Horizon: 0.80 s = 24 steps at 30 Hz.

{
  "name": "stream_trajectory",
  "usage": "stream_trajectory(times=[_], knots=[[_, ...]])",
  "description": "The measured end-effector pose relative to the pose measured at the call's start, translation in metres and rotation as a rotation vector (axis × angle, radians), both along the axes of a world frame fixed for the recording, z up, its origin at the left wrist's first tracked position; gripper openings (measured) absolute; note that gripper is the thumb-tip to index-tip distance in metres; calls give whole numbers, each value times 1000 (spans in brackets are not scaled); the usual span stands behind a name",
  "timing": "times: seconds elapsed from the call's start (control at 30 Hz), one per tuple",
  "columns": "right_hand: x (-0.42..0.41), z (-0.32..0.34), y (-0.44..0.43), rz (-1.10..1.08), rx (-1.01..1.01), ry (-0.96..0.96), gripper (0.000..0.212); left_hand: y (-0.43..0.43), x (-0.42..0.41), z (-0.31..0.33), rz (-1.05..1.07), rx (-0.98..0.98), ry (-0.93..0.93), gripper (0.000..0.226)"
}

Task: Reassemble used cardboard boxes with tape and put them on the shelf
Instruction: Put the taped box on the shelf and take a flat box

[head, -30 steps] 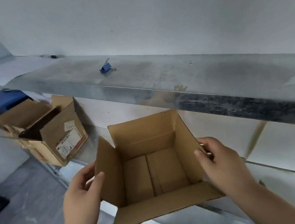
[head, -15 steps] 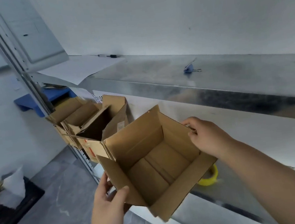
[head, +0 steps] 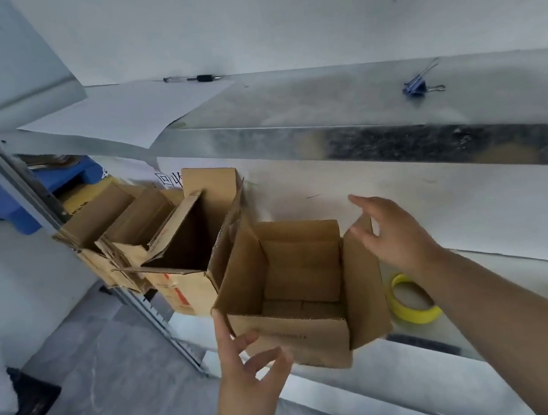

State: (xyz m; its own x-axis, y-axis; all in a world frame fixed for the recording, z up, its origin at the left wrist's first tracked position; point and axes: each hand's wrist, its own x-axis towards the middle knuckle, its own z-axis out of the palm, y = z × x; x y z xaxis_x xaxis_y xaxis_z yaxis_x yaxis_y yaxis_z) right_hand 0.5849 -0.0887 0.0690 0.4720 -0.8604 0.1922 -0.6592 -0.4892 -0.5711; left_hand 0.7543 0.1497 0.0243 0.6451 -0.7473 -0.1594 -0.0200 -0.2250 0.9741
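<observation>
Your left hand (head: 249, 382) and right hand (head: 397, 237) are spread wide and grip nothing, at most brushing the box (head: 302, 335). It sits at the shelf's (head: 391, 389) near edge, between another box (head: 185, 287) on the left and the tape roll (head: 413, 314) on the right. Clip a raised flap and it may tip off. Its mouth faces up; its long axis looks left-right.

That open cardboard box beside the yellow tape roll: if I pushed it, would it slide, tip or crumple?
Probably light: the box is empty, with only bare cardboard inside. It would likely slide easily on the smooth metal shelf. Its open flaps are thin single sheets, so they would probably bend first.
</observation>
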Motion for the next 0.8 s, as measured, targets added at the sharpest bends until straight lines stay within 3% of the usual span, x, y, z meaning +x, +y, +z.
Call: stream_trajectory(times=[0.1,0.2,0.27,0.3,0.4,0.57,0.8], knots=[[-25,-10,48,-269,14,-281,51,0,17,-11,-103,-18,-160,112],[-32,-16,96,-368,528,-559,46,-2,29,-22,-143,-32,-316,115],[-28,-23,117,-316,852,-634,35,-4,31,-25,-186,-34,-390,108],[-25,-27,123,-296,915,-626,29,-6,32,-25,-209,-31,-414,104],[-8,-36,123,-378,918,-649,23,-13,33,-23,-292,-2,-523,95],[5,-39,114,-503,910,-838,28,-9,37,-32,-360,-41,-874,94],[14,-51,101,-517,908,-871,23,6,36,-43,-363,90,-747,89]])
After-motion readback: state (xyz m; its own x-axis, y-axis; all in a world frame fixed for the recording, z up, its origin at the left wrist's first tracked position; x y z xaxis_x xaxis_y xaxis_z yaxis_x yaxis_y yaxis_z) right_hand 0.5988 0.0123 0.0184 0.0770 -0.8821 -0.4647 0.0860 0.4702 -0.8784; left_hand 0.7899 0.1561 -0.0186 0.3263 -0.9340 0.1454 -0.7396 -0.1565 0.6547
